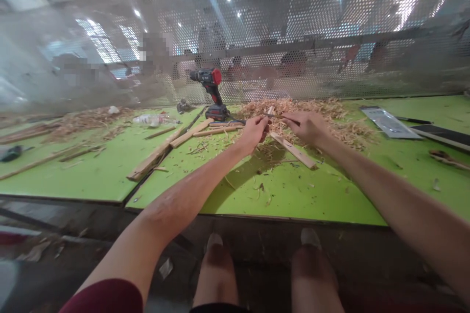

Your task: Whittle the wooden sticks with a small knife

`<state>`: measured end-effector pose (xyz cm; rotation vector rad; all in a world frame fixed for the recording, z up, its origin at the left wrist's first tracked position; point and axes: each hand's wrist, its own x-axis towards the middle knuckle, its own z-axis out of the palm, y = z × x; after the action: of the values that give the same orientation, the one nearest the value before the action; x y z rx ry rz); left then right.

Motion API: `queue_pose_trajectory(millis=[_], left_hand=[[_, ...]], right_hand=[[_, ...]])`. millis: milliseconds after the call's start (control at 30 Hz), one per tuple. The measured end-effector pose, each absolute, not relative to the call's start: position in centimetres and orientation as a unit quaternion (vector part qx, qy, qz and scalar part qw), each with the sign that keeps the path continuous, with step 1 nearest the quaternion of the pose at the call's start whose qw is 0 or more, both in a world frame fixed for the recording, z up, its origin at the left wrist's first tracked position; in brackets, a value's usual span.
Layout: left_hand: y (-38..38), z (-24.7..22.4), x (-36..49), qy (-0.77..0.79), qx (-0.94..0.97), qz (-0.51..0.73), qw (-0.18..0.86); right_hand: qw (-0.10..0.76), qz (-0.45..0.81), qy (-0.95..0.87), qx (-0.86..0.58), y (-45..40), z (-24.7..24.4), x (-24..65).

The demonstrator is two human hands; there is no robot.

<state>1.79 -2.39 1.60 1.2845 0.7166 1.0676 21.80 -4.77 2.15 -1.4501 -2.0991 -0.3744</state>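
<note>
My right hand is closed around one end of a thin, dark, narrow tool, which points left across the gap between my hands. At the tool's other end my left hand is closed, its fingertips pinched at or very near it; the exact grip is too small to make out. Just below the hands a flat wooden strip lies slanted on the green tabletop. Curled wood shavings are heaped behind and around both hands.
A cordless drill stands upright behind my left hand. Wooden strips lie to the left, near a clear plastic bottle. On the right are a flat packet and a wooden spoon-like piece. A perforated metal screen rises behind.
</note>
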Motion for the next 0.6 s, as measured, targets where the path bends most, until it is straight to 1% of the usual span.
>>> queue_pose_trajectory(millis=[233, 600], left_hand=[[-2.67, 1.59, 1.82, 0.356, 0.596, 0.462, 0.551], [-2.95, 2.0, 1.79, 0.364, 0.606, 0.444, 0.55]], right_hand=[[0.256, -0.151, -0.776, -0.556, -4.63, 2.01, 22.19], [0.238, -0.156, -0.763, -0.581, -4.7, 2.18, 22.78]])
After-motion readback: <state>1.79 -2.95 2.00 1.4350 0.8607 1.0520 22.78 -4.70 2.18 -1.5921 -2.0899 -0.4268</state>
